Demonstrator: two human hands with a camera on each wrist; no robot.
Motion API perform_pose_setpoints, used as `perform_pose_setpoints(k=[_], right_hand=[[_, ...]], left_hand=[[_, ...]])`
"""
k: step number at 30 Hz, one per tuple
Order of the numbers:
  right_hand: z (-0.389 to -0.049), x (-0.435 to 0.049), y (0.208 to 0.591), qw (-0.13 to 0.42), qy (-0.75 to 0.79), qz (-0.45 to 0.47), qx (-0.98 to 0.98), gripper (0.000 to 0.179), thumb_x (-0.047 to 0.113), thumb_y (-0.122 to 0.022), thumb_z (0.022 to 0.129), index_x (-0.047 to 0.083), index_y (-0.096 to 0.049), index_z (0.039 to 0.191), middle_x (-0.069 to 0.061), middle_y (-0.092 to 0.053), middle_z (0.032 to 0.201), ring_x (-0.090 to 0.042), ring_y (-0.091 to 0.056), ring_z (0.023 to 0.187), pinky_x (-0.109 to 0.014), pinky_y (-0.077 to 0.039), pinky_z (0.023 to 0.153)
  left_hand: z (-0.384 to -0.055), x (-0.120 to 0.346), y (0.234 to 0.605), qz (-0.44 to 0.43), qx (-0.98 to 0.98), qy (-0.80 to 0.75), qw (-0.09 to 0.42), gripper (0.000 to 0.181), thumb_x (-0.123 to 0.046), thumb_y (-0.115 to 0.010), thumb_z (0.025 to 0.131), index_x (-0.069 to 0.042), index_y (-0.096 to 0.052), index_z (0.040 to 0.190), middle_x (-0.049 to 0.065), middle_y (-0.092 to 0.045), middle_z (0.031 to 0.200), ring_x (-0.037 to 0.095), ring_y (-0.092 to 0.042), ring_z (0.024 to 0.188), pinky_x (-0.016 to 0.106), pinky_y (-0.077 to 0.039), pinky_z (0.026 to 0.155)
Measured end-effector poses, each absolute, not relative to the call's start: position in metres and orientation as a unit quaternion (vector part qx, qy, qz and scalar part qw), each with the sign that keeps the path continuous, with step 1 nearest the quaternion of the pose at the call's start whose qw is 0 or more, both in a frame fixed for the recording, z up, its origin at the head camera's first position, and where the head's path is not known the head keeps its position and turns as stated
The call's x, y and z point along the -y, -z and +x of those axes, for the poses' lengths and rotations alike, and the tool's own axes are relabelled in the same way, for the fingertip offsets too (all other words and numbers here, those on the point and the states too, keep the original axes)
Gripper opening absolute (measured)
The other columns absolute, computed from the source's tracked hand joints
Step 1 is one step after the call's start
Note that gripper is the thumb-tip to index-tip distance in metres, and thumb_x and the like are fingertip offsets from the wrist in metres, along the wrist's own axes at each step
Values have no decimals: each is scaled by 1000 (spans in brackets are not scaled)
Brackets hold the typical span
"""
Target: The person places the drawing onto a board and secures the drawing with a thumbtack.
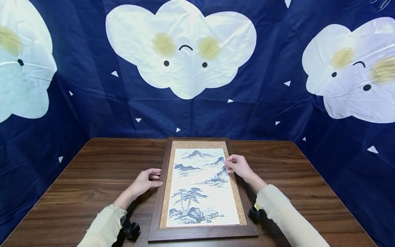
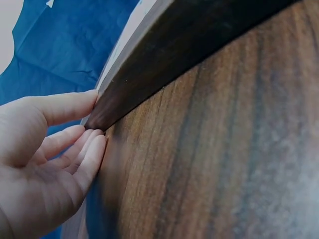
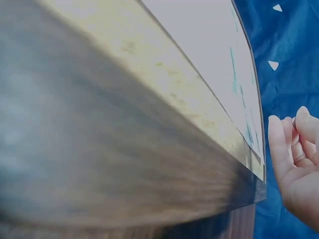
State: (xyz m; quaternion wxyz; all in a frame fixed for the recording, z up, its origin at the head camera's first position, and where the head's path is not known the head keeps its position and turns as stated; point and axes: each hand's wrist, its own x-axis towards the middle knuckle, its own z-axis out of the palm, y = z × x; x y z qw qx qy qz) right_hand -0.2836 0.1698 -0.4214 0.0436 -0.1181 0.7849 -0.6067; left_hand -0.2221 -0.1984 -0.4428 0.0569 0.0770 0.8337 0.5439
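Observation:
A wooden-framed cork board [image 1: 203,232] lies flat on the brown table. On its cork lies a white print [image 1: 197,178] with blue-grey mountains, pine trees and a small pavilion. My left hand [image 1: 145,183] touches the left side of the frame. In the left wrist view, the thumb and fingertips [image 2: 94,137] rest against that dark edge, fingers fairly straight. Over the upper right edge of the print, my right hand [image 1: 239,167] has its fingertips drawn together. A tiny grey thing [image 3: 294,121] shows between them in the right wrist view; its kind is too small to tell.
A dark blue cloth [image 1: 191,116] with white clouds and small triangles hangs behind and beside the table [image 1: 92,181]. Black wrist devices [image 1: 131,230] sit by both sleeves, low beside the frame.

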Motion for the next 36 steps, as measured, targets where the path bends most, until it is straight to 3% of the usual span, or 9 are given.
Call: perform_pose_setpoints(k=[10,21,36], right_hand=[[-304,-162,413,86,600,-81,-791,24,2,-57,87,-16,-55,103,-23,-60,89,-13,-61,64,-24,-51,59],[-326,-140,407,83,576,-81,-809,23,0,-56,87,-13,-59,105,-24,-60,92,-21,-60,76,-32,-53,69],[-353,-103,415,94,575,-43,-812,15,-3,-58,85,-9,-61,97,-9,-60,77,-13,-55,64,-23,-49,55]], left_hand=[[-224,202,444,84,-826,-554,68,55,-2,-68,76,16,-44,122,29,-50,119,36,-52,105,20,-46,75],[-227,204,443,81,-830,-546,83,56,-3,-70,75,15,-45,122,27,-53,116,34,-52,105,23,-46,77],[-229,206,442,97,-837,-530,94,58,-5,-70,76,14,-43,123,26,-53,115,34,-51,104,27,-46,79]])
